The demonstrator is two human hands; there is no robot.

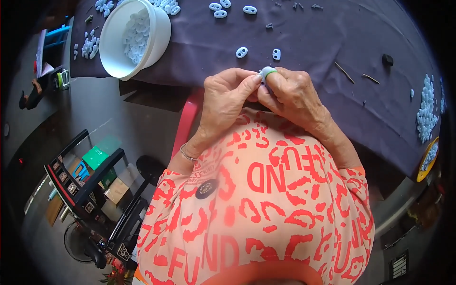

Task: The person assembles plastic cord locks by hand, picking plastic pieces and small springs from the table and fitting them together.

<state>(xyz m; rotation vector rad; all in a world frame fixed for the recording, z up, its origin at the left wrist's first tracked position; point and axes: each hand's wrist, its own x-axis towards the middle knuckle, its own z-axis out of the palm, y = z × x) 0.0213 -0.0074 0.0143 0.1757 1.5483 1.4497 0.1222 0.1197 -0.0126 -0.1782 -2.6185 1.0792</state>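
My left hand [225,92] and my right hand [295,92] meet at the table's near edge, fingers pinched together around a small white plastic piece [262,80]. Most of that piece is hidden by the fingertips. A white and green band [269,71] wraps a finger of my right hand. Just beyond the hands, an oval white two-holed piece [242,52], like a cord lock, lies on the dark cloth, with a squarish white piece [276,54] to its right. Farther back are more oval two-holed pieces [250,9] and several small springs [269,26].
A white bucket [161,45] of white pieces stands at the left, with loose pieces [89,46] beside it. At the right are a pile of small white parts [426,111], a yellow dish [420,175], a dark lump [387,60] and two thin sticks [345,73].
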